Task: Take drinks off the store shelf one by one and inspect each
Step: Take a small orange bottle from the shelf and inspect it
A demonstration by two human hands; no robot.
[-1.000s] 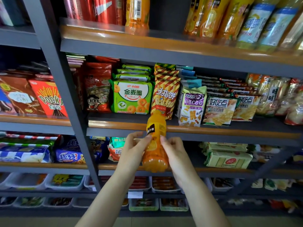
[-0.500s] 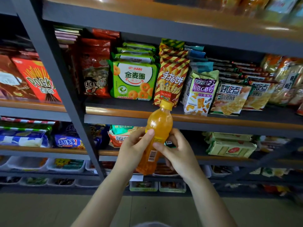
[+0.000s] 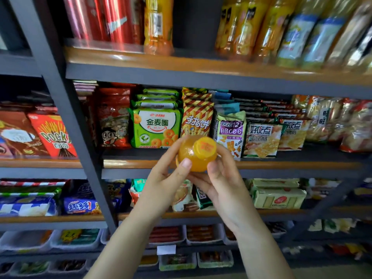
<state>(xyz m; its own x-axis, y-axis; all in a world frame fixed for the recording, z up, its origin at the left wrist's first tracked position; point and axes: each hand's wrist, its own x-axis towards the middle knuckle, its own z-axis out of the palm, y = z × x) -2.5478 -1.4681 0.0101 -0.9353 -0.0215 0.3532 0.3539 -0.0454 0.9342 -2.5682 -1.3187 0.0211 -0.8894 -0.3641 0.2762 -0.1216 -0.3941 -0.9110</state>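
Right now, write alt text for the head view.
Two hands, left and right, hold an orange drink bottle tipped so its yellow cap faces the camera. Behind it, store shelves carry snack packs, with more bottled drinks on the top shelf.

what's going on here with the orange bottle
A person stands at a store shelf and holds a small orange drink bottle in both hands, the left hand on one side and the right hand on the other. The bottle is tipped so its yellow cap faces the camera, in front of the snack shelf. More drinks stand on the shelf above, with a gap among them.
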